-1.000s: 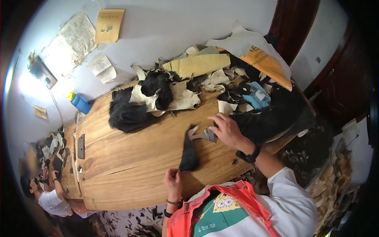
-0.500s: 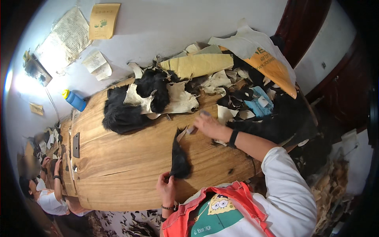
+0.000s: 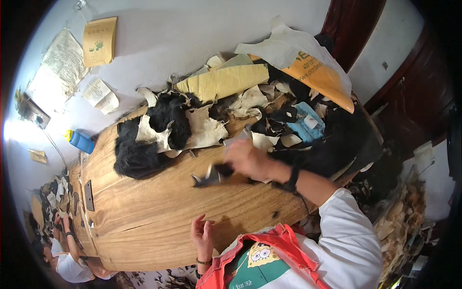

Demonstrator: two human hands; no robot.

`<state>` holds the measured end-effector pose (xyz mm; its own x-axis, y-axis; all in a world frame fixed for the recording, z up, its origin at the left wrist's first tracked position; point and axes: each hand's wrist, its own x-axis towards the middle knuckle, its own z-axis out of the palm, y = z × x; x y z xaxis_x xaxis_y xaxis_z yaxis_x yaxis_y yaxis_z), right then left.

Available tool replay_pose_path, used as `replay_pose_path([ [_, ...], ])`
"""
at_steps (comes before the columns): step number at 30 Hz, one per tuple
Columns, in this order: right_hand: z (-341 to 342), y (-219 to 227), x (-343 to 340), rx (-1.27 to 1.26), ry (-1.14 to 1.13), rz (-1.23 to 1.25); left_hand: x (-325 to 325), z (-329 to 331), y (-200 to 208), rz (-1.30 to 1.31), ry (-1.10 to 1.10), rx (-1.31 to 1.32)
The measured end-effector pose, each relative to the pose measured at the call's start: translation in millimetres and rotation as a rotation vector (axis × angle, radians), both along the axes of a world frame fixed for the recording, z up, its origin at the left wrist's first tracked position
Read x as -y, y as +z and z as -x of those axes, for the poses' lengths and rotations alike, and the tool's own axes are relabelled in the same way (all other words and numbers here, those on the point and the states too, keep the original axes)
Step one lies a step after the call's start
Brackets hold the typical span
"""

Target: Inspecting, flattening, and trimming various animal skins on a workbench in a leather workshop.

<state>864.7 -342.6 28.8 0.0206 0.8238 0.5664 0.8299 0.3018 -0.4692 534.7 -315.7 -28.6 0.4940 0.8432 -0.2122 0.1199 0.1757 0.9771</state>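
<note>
My right hand (image 3: pixel 249 158), smeared by motion, is over the middle of the wooden table (image 3: pixel 159 207). A narrow black fur piece (image 3: pixel 214 174) with a pale underside trails from its fingers to the left. Above the knuckles a greyish edge shows, too blurred to name. Nearer to me, my left hand (image 3: pixel 203 233) is raised at the table's front edge, fingers loosely apart and nothing in them. Beyond my right hand lie black and cream fur hides (image 3: pixel 207 123), and to its right more black fur (image 3: pixel 332 149).
Along the wall lie a yellow folded sheet (image 3: pixel 224 82), a white and orange bag (image 3: pixel 317 77) and a blue packet (image 3: pixel 308 120). A blue bottle with a yellow cap (image 3: pixel 79 141) stands at the far left. Another person (image 3: pixel 70 260) works at lower left beside scraps.
My left hand has let go of the black fur piece. The piece has swung up and away from me with my right hand. The whole view has shifted slightly.
</note>
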Motion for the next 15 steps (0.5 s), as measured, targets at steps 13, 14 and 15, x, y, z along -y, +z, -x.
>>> replay_pose_path([
  [13,-163,-16,41,0.203,-1.020,0.349,6,0,2,-0.043,-0.030,-0.111],
  [14,-160,-14,39,0.037,-0.988,0.225,7,1,2,-0.036,-0.026,-0.094],
  [15,-150,-2,33,0.035,-0.972,0.225,7,3,1,-0.030,-0.014,-0.080],
])
